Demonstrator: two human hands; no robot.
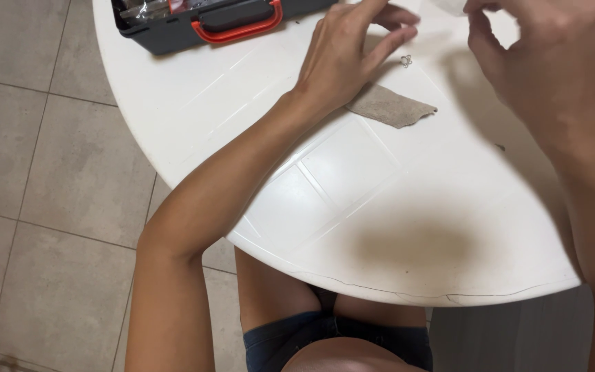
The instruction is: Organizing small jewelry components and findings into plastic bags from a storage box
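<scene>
- Two hands up over the table [380,227]: left hand [342,58] loose, fingers spread, holding nothing, just beside the tiny metal ring [405,61].
- Right hand [542,58] curled; grip unclear.
- Best pinch gently, low over the cloth [390,107].

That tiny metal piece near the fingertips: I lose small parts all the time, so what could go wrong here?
1. The tiny metal piece lies loose on the smooth white table; a brush from the left hand might flick it away.
2. It lies apart from the brown cloth, so nothing would stop it rolling.
3. The right hand casts shadow nearby, making it harder to spot.
</scene>
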